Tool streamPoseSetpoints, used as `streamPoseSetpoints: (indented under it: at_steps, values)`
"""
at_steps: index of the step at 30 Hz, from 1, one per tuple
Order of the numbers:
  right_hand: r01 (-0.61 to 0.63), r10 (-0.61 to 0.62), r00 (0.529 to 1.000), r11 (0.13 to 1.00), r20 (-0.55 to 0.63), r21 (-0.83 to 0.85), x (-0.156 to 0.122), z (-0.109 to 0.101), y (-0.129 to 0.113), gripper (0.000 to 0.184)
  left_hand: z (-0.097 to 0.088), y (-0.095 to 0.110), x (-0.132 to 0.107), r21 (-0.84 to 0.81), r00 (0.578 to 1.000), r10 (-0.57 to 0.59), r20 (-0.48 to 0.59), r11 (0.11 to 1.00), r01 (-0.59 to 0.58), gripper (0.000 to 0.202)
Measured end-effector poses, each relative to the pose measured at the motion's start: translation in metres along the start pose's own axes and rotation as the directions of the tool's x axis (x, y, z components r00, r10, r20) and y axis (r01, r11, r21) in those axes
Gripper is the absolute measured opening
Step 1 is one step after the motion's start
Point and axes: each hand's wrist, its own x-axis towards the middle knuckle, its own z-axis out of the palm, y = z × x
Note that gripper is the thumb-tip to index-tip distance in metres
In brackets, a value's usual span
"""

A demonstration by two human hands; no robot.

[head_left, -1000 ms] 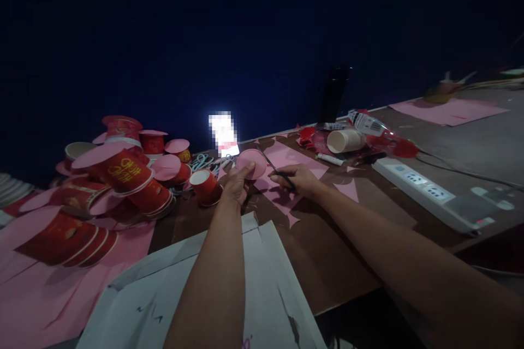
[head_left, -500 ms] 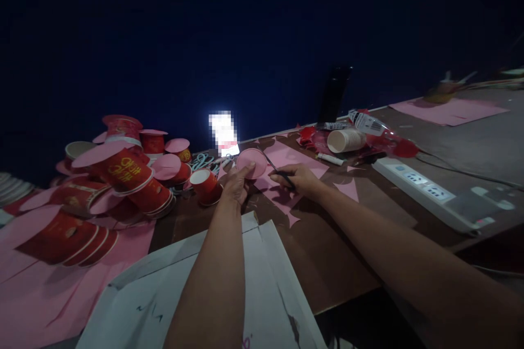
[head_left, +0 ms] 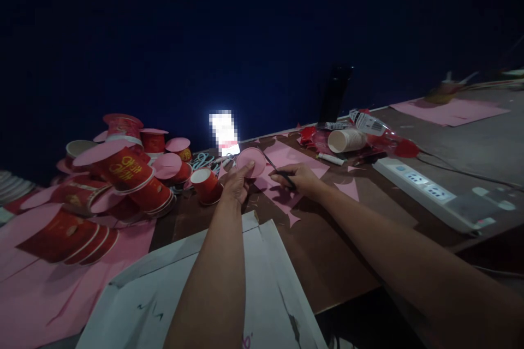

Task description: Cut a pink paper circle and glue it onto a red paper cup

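My left hand (head_left: pixel 237 182) pinches a round pink paper disc (head_left: pixel 254 162) between thumb and fingers. In my right hand (head_left: pixel 298 177) is a pair of dark scissors (head_left: pixel 272 163); the fingers wrap round the handles, which are mostly hidden. The blades point up and left, with their tip close to the disc's right edge. Below both hands lies a pink paper sheet (head_left: pixel 297 158) with angular offcuts (head_left: pixel 291 219) around it. Just left of my left hand, a red paper cup (head_left: pixel 206 185) leans with its pale mouth showing.
Red cups with pink discs on their ends (head_left: pixel 123 166) are heaped at the left. A lit phone (head_left: pixel 225 133) stands at the back. To the right are a stack of paper cups (head_left: pixel 346 142), a marker (head_left: pixel 331 159) and a power strip (head_left: pixel 426 191). White board (head_left: pixel 164 283) lies in front.
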Motion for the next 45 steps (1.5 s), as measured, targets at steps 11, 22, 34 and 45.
streamPoseSetpoints:
  at_steps: [11, 22, 34, 45]
  values:
    - [-0.002, 0.002, 1.0, 1.0, 0.006, -0.006, -0.001, 0.001, -0.001, 0.049, -0.001, -0.001, 0.001, -0.006, 0.999, 0.028, 0.017, 1.0, -0.028, 0.044]
    - [0.017, -0.017, 1.0, 0.999, 0.009, -0.033, 0.0, 0.0, 0.001, 0.048, -0.002, -0.003, 0.003, -0.02, 0.999, 0.053, 0.004, 0.998, -0.053, 0.041]
    - [0.034, -0.034, 0.999, 0.999, 0.015, -0.009, 0.001, -0.001, 0.003, 0.047, 0.0, -0.004, 0.004, 0.023, 0.998, 0.053, 0.024, 0.998, -0.053, 0.045]
    - [-0.021, 0.009, 0.995, 0.993, -0.102, -0.116, 0.006, -0.001, 0.01, 0.05, 0.001, -0.005, 0.003, -0.003, 0.994, 0.103, 0.04, 0.995, -0.103, 0.045]
